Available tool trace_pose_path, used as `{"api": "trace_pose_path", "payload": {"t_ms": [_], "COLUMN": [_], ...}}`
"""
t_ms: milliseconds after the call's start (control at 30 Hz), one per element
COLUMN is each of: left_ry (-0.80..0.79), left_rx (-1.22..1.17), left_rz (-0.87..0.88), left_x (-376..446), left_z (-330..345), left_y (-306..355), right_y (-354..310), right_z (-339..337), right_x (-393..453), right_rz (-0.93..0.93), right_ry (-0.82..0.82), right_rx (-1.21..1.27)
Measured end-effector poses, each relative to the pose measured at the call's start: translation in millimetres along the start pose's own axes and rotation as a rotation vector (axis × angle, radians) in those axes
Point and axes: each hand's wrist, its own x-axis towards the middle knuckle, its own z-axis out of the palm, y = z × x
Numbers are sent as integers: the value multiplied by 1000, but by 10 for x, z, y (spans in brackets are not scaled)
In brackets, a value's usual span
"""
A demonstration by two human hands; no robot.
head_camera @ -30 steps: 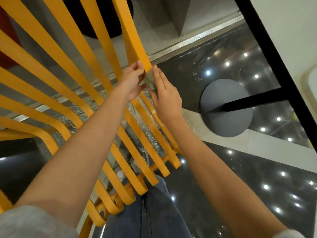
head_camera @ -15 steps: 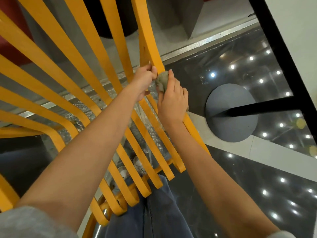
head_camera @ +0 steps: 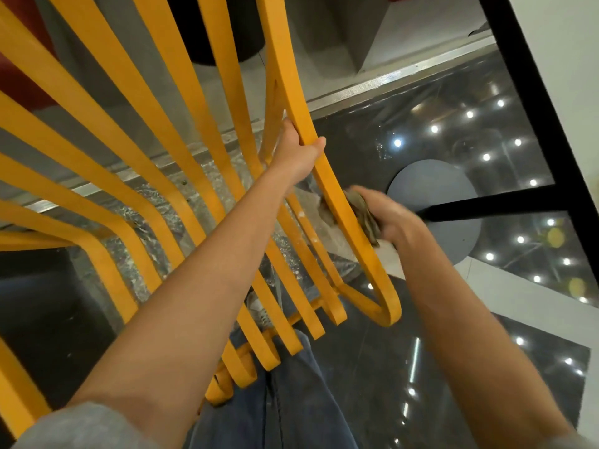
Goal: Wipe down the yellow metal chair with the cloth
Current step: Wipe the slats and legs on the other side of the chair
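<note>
The yellow metal chair (head_camera: 181, 102) fills the left and middle of the head view, its flat slats fanning out and curling at their near ends. My left hand (head_camera: 296, 153) grips the rightmost slat from the left, thumb hooked over its edge. Lower on that same slat, my right hand (head_camera: 390, 218) holds a crumpled grey-brown cloth (head_camera: 361, 210) against the slat's right side. The hand is blurred. Part of the cloth is hidden behind the slat.
A round grey table base (head_camera: 453, 189) with a black post (head_camera: 492, 202) stands just right of my right hand. A white tabletop with a black edge (head_camera: 531, 102) runs along the right. The floor is glossy dark stone. My jeans (head_camera: 291, 400) show below the chair.
My right hand has slid the cloth down the rightmost slat, away from my left hand. The left hand keeps its grip higher on that slat.
</note>
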Motion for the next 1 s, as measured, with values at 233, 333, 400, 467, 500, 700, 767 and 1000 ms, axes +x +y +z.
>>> {"api": "trace_pose_path", "payload": {"t_ms": [233, 333, 400, 467, 500, 700, 767, 1000], "left_ry": [120, 151, 152, 153, 155, 189, 197, 177], "left_rx": [23, 0, -12, -10, 0, 34, 26, 5], "left_rz": [-13, -8, -16, -32, -40, -26, -13, -28], "left_x": [-52, -65, -77, -76, -79, -53, -70, -143], "left_z": [18, 49, 92, 116, 113, 67, 84, 161], "left_y": [43, 49, 60, 48, 51, 59, 72, 98], "right_y": [-274, 393, 454, 206, 26, -90, 361, 1315], "right_z": [208, -32, -92, 11, 111, 365, 345, 360], "right_x": [252, 156, 163, 238, 271, 220, 52, -533], "right_rz": [-269, -191, -163, -206, -244, -402, -618, -618], "right_ry": [-291, -626, -715, -715, -716, 77, 337, 904], "right_rx": [46, 22, 21, 2, -2, -56, -231, -593]}}
